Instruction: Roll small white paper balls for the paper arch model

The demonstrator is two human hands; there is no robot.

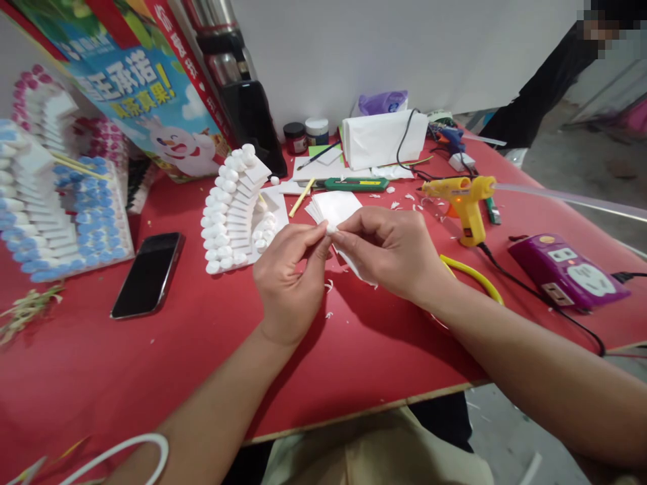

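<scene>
Fingertips of my left hand and my right hand meet, pinching a small white rounded piece between them. Its material is too small to make out. Just behind and under the fingers lies a fanned stack of white paper, partly hidden by my right hand. Left of my hands stands a curved white stair-like model, its outer side covered in similar white rounded pieces. More loose white pieces sit on its base.
A yellow glue gun stands right of a green utility knife. A purple power socket lies farther right. On the left are a phone and a blue-and-white model. White scraps litter the red table. A person's dark sleeve shows beyond.
</scene>
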